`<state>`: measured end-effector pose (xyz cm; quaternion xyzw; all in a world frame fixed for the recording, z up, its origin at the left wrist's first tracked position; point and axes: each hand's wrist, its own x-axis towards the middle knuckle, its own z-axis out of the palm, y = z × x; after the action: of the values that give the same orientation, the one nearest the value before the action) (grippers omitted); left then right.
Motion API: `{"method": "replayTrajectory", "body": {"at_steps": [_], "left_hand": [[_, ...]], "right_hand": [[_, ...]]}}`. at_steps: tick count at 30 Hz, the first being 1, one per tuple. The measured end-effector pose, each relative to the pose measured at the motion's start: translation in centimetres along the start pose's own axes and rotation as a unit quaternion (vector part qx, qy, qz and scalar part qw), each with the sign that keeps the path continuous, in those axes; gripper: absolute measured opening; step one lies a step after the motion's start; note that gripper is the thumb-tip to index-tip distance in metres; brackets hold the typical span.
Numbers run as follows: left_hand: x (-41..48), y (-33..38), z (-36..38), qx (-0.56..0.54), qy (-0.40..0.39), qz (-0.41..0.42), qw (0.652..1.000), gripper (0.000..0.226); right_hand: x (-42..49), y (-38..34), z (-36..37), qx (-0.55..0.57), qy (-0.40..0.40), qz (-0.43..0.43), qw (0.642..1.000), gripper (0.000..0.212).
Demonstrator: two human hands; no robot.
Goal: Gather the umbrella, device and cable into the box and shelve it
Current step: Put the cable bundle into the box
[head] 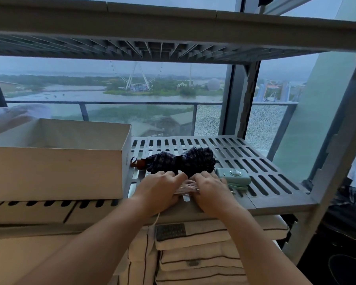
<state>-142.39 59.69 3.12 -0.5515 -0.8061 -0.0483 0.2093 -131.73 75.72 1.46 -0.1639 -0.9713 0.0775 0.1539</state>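
Cable [188, 186] in both hands, left hand [162, 187] and right hand [211, 190] each with fingers curled round it.

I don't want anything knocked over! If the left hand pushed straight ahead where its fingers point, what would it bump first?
Probably the plaid umbrella, lying just beyond the left hand on the shelf. That hand grips the cable; depth is hard to judge.
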Motion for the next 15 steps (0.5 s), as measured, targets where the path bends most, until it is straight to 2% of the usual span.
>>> {"method": "replayTrajectory", "body": {"at_steps": [3,7,15], "left_hand": [[-0.5,0.0,-0.3,0.003,0.007,-0.002,1.000,0.047],[-1.0,0.4,-0.8,0.004,0.011,0.006,1.000,0.047],[-2.1,1.0,-2.4,-0.003,0.028,0.002,1.000,0.040]], "right_hand": [[-0.5,-0.2,-0.5,0.011,-0.027,-0.012,1.000,0.044],[-1.4,-0.6,-0.3,0.006,0.036,-0.018,0.999,0.031],[-2.4,-2.0,-1.0,-0.015,0.109,-0.029,0.994,0.027]]}}
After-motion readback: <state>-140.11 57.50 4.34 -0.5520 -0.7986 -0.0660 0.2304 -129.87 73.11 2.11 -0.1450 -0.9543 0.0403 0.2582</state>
